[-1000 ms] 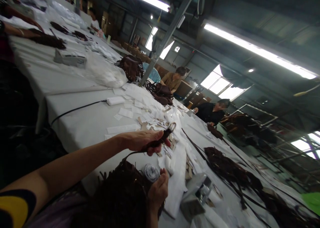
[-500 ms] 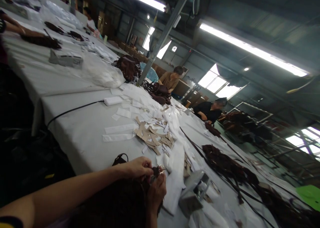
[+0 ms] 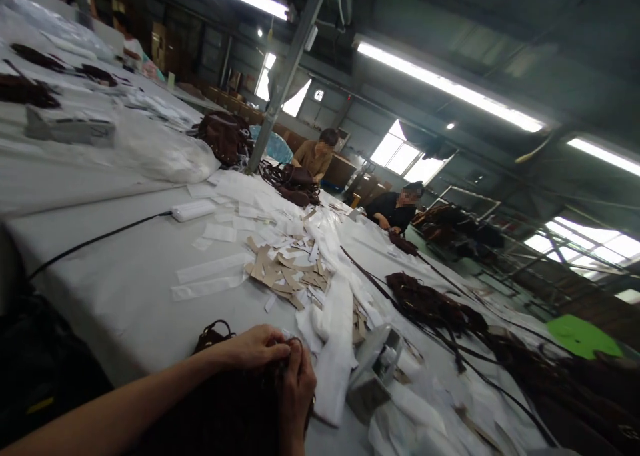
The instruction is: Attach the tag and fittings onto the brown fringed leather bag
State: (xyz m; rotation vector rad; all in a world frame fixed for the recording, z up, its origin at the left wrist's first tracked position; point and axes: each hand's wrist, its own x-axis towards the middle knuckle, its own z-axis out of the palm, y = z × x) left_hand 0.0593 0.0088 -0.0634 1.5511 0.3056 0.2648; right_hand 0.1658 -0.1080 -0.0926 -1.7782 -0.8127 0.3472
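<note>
A dark brown bag [image 3: 215, 409] lies below my hands at the near edge of the table, with a thin looped strap [image 3: 219, 325] sticking up at its far side. My left hand [image 3: 263, 346] reaches in from the left, its thumb and fingers pinched on the bag's upper edge. Close against it, my right hand [image 3: 299, 383] is closed on the same edge, fingers bent. The fingertips meet, so the small piece between them is mostly hidden. To the right of my hands stands a grey tape dispenser [image 3: 373, 376], beside a long white strip of padding [image 3: 336, 349].
Scraps of brown card [image 3: 280, 276] and white paper pieces [image 3: 220, 233] cover the middle of the table. A white power strip [image 3: 193, 209] trails a black cable. More brown bags [image 3: 435, 303] and straps lie right. Two people [image 3: 315, 155] work across the table.
The view has swung right, so the table and its things sit further left. My fingertips have drawn closer together on the bag's edge, covering the small dark piece seen between them before.
</note>
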